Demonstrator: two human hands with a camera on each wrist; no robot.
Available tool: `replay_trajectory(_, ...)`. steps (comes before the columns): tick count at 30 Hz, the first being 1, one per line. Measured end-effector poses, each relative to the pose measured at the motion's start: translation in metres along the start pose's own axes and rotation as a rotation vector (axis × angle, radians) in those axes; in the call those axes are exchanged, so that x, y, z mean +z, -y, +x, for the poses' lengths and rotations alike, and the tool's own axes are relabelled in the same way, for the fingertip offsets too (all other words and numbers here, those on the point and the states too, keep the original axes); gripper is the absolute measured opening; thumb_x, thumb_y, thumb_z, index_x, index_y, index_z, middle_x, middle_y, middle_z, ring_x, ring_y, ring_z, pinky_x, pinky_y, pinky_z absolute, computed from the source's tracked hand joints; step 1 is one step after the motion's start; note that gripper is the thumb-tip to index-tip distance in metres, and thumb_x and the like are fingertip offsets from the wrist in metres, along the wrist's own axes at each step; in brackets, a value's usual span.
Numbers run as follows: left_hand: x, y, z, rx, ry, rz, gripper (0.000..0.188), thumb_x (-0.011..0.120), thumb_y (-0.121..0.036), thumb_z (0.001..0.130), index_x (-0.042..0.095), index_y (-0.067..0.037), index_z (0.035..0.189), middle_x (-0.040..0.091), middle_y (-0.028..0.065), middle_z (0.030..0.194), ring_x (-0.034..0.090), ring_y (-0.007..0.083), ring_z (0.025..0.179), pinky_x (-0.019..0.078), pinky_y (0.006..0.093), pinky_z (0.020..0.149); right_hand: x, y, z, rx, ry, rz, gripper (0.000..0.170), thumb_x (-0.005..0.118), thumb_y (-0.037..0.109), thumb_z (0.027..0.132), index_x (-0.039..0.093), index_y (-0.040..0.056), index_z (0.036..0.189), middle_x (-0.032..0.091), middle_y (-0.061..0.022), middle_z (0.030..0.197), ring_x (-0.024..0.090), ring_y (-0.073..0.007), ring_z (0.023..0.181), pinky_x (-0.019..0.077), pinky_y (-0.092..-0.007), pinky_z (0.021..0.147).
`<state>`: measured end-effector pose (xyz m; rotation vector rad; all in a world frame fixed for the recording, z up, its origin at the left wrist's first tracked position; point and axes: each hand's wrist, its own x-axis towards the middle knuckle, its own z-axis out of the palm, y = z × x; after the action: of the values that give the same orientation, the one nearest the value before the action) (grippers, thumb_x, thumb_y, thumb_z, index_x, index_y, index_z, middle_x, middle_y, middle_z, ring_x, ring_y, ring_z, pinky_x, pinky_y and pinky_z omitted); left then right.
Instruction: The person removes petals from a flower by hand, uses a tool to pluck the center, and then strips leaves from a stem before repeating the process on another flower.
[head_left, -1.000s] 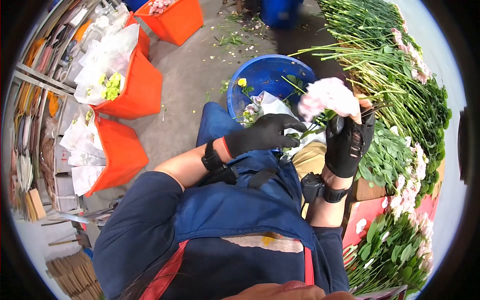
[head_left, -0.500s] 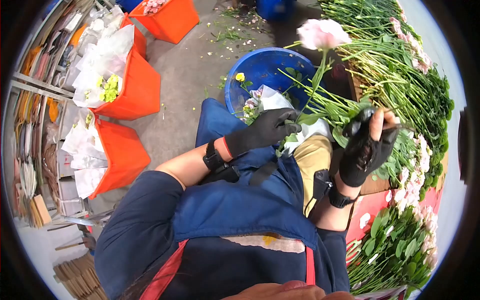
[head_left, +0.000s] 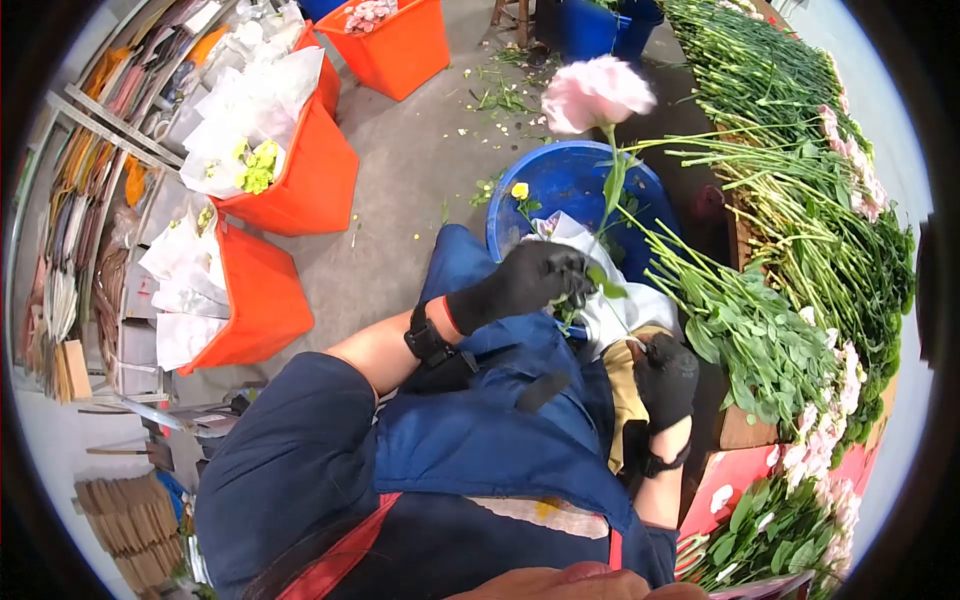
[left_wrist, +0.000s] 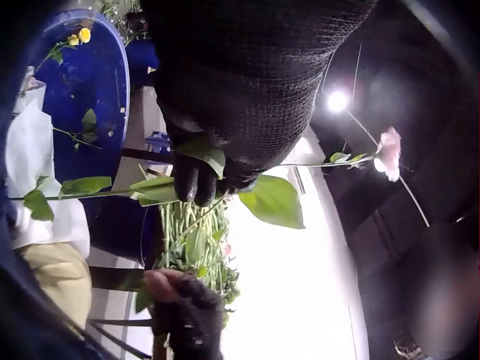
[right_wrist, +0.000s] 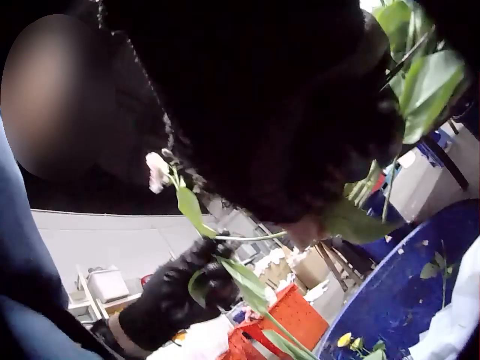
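A pink flower (head_left: 598, 95) with a long leafy stem stands up from my gloved left hand (head_left: 525, 285), whose curled fingers grip the stem. In the left wrist view the stem runs across beneath the left hand (left_wrist: 232, 97), with broad green leaves (left_wrist: 274, 202) on both sides. My right hand (head_left: 665, 380), in a black glove with bare fingertips, is close to the right of it over the lap. In the right wrist view its bare fingertips pinch a thin side stem (right_wrist: 255, 238) leading from the left hand (right_wrist: 187, 277); the dark glove hides most of the grip.
A blue tub (head_left: 505, 205) with a yellow flower (head_left: 519, 190) and white wrapping stands beyond the knees. Cut stems (head_left: 800, 250) with pink blooms lie heaped on the table at right. Orange bins (head_left: 255, 300) stand at left, and trimmings (head_left: 505, 95) litter the floor.
My right hand moved from the flower head out to the right, then back down to the lap beside the left hand. The pink flower now stands upright, beyond the left hand; the view has shifted slightly.
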<state>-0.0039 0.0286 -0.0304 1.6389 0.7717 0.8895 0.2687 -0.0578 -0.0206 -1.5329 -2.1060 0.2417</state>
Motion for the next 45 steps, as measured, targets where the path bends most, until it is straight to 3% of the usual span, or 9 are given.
replay_trajectory(7, -0.034, -0.033, 0.008, -0.080, -0.162, -0.178, 0.024, 0.057, -0.002, 0.093, 0.063, 0.004, 0.116, 0.072, 0.0085, 0.099, 0.067, 0.0118, 0.083, 0.0554, 0.0289, 0.075, 0.047, -0.027, -0.007, 0.275, 0.180, 0.172, 0.032, 0.075, 0.021, 0.085, 0.070, 0.0002, 0.109, 0.072, -0.0156, 0.097, 0.069, -0.0267, 0.089, 0.0511, -0.0335, 0.082)
replay_trajectory(16, -0.009, 0.006, 0.014, -0.010, -0.183, -0.190, 0.020, 0.070, -0.014, 0.092, 0.070, 0.000, 0.107, 0.070, 0.0039, 0.091, 0.064, 0.0085, 0.079, 0.0537, 0.0273, 0.070, -0.001, 0.076, 0.097, 0.003, -0.358, 0.560, 0.025, 0.072, 0.005, 0.084, 0.069, 0.0022, 0.109, 0.070, -0.0133, 0.099, 0.068, -0.0212, 0.086, 0.0518, -0.0303, 0.078)
replay_trajectory(18, 0.000, 0.017, 0.012, 0.244, -0.259, 0.491, 0.022, 0.073, -0.021, 0.088, 0.070, -0.004, 0.101, 0.069, 0.0106, 0.087, 0.068, 0.0224, 0.075, 0.0527, 0.0332, 0.067, 0.002, 0.078, 0.100, 0.107, -0.200, 0.682, 0.025, 0.073, 0.004, 0.083, 0.069, 0.0017, 0.108, 0.070, -0.0116, 0.099, 0.067, -0.0203, 0.083, 0.0517, -0.0304, 0.076)
replay_trajectory(21, 0.010, 0.072, 0.022, 0.224, -0.160, 0.227, 0.031, 0.075, -0.020, 0.085, 0.068, -0.005, 0.110, 0.068, 0.0125, 0.099, 0.068, 0.0251, 0.088, 0.0533, 0.0346, 0.075, 0.013, 0.071, 0.092, 0.224, -0.092, 0.853, 0.025, 0.071, 0.011, 0.086, 0.069, 0.0002, 0.109, 0.071, -0.0109, 0.096, 0.066, -0.0181, 0.081, 0.0519, -0.0300, 0.075)
replay_trajectory(24, 0.004, 0.014, 0.008, 0.342, -0.115, 0.163, 0.046, 0.076, -0.014, 0.083, 0.061, -0.006, 0.126, 0.065, 0.0117, 0.118, 0.066, 0.0245, 0.104, 0.0542, 0.0354, 0.083, 0.032, 0.053, 0.078, 0.246, -0.092, 0.779, 0.026, 0.070, 0.016, 0.088, 0.070, -0.0005, 0.107, 0.072, -0.0109, 0.096, 0.067, -0.0154, 0.081, 0.0520, -0.0284, 0.072)
replay_trajectory(25, 0.000, -0.019, 0.002, 0.065, -0.053, -0.046, 0.063, 0.076, -0.009, 0.081, 0.051, -0.008, 0.139, 0.057, 0.0094, 0.134, 0.060, 0.0219, 0.117, 0.0534, 0.0348, 0.089, 0.032, 0.055, 0.077, 0.166, -0.130, 0.679, 0.017, 0.069, 0.013, 0.087, 0.068, 0.0003, 0.097, 0.071, -0.0103, 0.093, 0.066, -0.0166, 0.080, 0.0522, -0.0291, 0.069)
replay_trajectory(32, -0.015, -0.076, 0.003, 0.320, 0.019, 0.159, 0.067, 0.079, -0.012, 0.079, 0.050, -0.003, 0.139, 0.052, 0.0157, 0.141, 0.053, 0.0270, 0.127, 0.0433, 0.0386, 0.103, 0.056, 0.052, 0.053, 0.143, -0.139, 0.903, 0.013, 0.062, 0.013, 0.089, 0.068, 0.0008, 0.086, 0.064, -0.0038, 0.070, 0.057, -0.0112, 0.066, 0.0448, -0.0304, 0.061)
replay_trajectory(40, -0.009, -0.077, -0.008, 0.071, 0.072, 0.226, 0.045, 0.071, -0.008, 0.083, 0.059, 0.001, 0.126, 0.068, 0.0159, 0.111, 0.065, 0.0170, 0.100, 0.0509, 0.0319, 0.088, 0.063, 0.043, 0.045, 0.169, 0.044, 1.044, 0.024, 0.061, 0.001, 0.090, 0.065, -0.0002, 0.113, 0.069, -0.0041, 0.089, 0.063, -0.0123, 0.075, 0.0507, -0.0270, 0.068)
replay_trajectory(45, -0.006, -0.073, -0.016, -0.031, 0.009, 0.126, 0.038, 0.067, -0.006, 0.085, 0.060, 0.003, 0.121, 0.071, 0.0125, 0.096, 0.065, 0.0113, 0.088, 0.0525, 0.0294, 0.080, 0.022, 0.051, 0.038, 0.580, -0.054, 1.001, 0.022, 0.066, 0.007, 0.091, 0.067, -0.0009, 0.111, 0.066, -0.0017, 0.088, 0.054, -0.0071, 0.071, 0.0443, -0.0250, 0.067)
